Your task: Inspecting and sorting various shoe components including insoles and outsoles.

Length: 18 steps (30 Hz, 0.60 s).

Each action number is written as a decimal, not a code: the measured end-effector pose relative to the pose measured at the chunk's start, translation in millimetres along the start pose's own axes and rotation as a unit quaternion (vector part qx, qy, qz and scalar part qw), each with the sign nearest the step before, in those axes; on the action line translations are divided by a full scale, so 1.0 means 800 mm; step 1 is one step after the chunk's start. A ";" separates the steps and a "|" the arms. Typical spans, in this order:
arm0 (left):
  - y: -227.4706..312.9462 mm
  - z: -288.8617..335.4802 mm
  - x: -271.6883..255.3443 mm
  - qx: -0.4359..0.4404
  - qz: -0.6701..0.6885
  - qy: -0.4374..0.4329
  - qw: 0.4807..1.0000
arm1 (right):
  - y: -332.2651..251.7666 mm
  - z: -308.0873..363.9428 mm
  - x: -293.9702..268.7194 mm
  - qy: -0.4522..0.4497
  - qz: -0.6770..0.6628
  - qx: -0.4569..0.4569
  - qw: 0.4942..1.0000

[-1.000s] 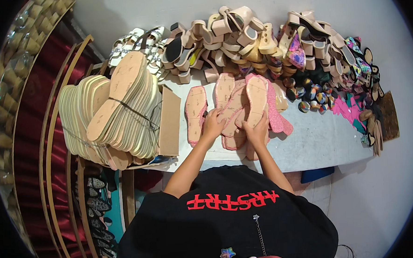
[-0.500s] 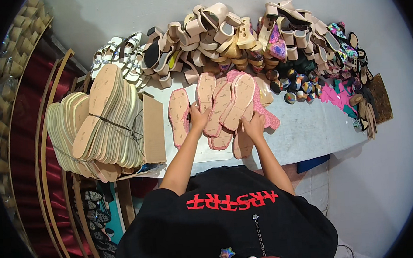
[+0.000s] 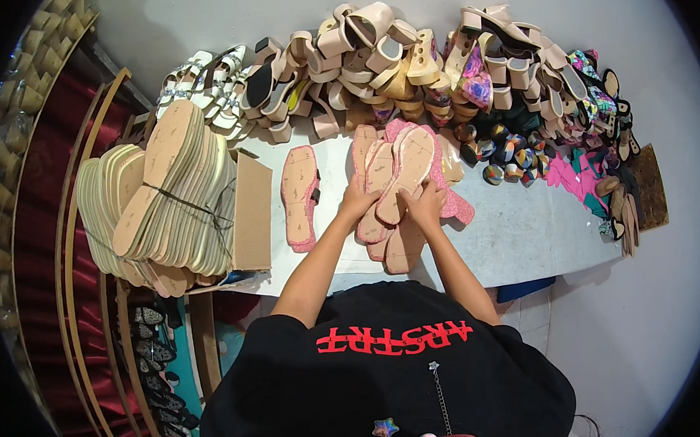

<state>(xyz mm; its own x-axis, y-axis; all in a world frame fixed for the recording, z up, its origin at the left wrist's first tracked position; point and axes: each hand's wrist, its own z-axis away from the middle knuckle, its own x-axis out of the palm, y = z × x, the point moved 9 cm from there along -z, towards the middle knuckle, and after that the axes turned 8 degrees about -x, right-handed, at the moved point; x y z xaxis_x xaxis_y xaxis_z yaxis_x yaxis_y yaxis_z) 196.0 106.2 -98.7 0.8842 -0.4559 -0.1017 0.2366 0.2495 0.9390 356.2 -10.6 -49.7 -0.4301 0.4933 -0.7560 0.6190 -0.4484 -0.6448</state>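
A loose heap of pink and beige flat shoe soles (image 3: 399,164) lies on the pale worktable (image 3: 525,233) in front of me. My left hand (image 3: 357,206) grips the left side of the heap. My right hand (image 3: 426,203) holds a beige sole that slants up to the right across the heap. One single pink sole (image 3: 300,196) lies apart to the left of my left hand, flat on the table.
A tied bundle of beige soles (image 3: 163,200) fills a cardboard box (image 3: 252,212) at the left. Several sandals and heeled shoes (image 3: 373,51) are piled along the back wall. Small coloured pieces (image 3: 513,154) and pink scraps (image 3: 569,171) lie at the right.
The single pink sole now lies further apart from the heap at the left. Both hands stay on the heap, and the top beige sole has tilted more to the right.
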 end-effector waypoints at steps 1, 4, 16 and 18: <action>0.006 0.006 0.010 -0.008 0.018 -0.009 1.000 | 0.009 -0.004 -0.002 0.000 -0.005 0.015 1.000; -0.025 0.005 0.017 -0.062 0.055 0.000 0.997 | 0.012 -0.008 -0.011 -0.012 0.001 0.024 1.000; -0.029 0.021 0.117 -0.076 0.137 -0.113 0.981 | 0.059 -0.051 -0.040 -0.072 0.015 -0.005 0.997; -0.040 0.016 0.127 -0.063 0.154 -0.115 0.979 | 0.069 -0.044 -0.051 -0.034 0.032 0.037 0.998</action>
<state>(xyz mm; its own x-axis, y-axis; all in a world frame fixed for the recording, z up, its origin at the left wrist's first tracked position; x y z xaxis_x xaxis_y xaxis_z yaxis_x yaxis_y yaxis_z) 273.2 40.8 -134.8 0.8107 -0.5194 0.2702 0.0337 0.5021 0.8642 431.0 -28.9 -50.3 -0.4355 0.4114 -0.8007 0.5982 -0.5324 -0.5990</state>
